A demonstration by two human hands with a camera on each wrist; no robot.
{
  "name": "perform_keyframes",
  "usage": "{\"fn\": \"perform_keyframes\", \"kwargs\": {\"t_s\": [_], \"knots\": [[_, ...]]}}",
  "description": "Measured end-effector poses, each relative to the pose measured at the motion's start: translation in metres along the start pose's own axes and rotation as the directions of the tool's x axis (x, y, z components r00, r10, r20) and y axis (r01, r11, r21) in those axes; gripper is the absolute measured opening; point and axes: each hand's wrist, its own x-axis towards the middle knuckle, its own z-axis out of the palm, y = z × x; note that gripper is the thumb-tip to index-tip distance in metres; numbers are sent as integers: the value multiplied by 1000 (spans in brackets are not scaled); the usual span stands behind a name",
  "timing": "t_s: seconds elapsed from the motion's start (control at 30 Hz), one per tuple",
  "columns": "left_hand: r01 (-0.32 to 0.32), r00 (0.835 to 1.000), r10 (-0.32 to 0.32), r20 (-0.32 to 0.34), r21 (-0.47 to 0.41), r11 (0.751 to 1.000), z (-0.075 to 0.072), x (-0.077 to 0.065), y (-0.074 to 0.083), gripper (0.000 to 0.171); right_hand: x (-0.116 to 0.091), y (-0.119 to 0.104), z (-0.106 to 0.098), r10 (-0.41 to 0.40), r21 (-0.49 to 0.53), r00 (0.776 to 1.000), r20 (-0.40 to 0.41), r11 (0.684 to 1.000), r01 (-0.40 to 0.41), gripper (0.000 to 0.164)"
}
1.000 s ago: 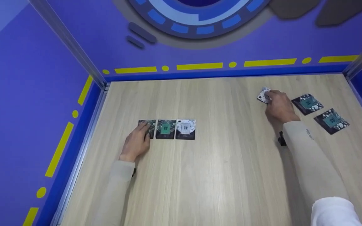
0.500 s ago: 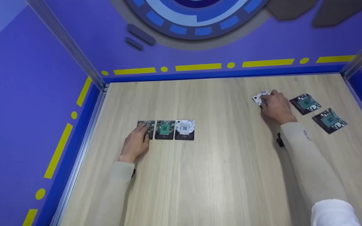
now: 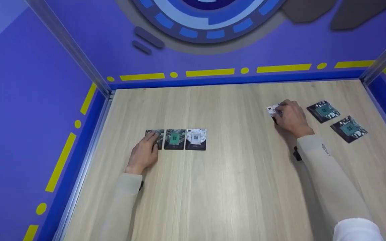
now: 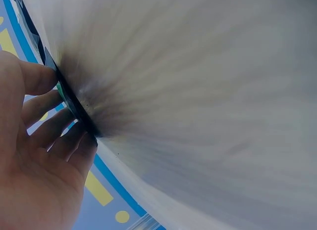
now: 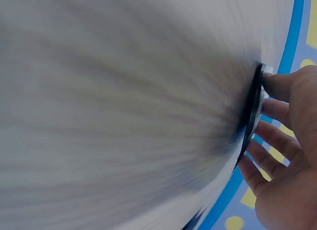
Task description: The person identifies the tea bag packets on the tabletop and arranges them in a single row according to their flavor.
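My left hand (image 3: 142,154) rests on a dark patterned square card (image 3: 159,132) at the left end of a row. In the left wrist view its fairly straight fingers (image 4: 51,125) touch the card's face, and the hand hides much of the card. Beside it lie a green-centred card (image 3: 174,139) and a white card (image 3: 196,139). Towards the back right, my right hand (image 3: 292,117) has its fingertips on another white card (image 3: 272,109), which stays flat and is partly covered. From the right wrist, the thumb and spread fingers (image 5: 279,136) meet that card's face.
Two dark cards with teal centres, one farther back (image 3: 323,111) and one nearer (image 3: 349,129), lie tilted right of my right hand. The wooden tabletop (image 3: 226,187) ends at a purple back wall (image 3: 226,57), with another wall (image 3: 18,117) on the left.
My right hand has slid its white card left and nearer to me, turning it somewhat. The left hand and the row of cards keep their places, while the view shifts slightly.
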Motion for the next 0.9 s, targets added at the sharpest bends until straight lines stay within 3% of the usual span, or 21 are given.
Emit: {"fn": "perform_keyframes", "kwargs": {"t_s": [0.3, 0.5, 0.9], "knots": [[2, 1000, -2, 2, 3, 1000, -1, 0, 1, 49, -17, -12, -2, -106, -47, 993, 55, 993, 109, 39], [14, 1000, -14, 7, 1, 1000, 0, -1, 1, 48, -28, -22, -1, -72, -17, 993, 94, 997, 74, 41], [10, 1000, -10, 4, -5, 1000, -1, -1, 3, 49, -37, -41, 4, -102, -17, 991, 85, 994, 104, 37]]}}
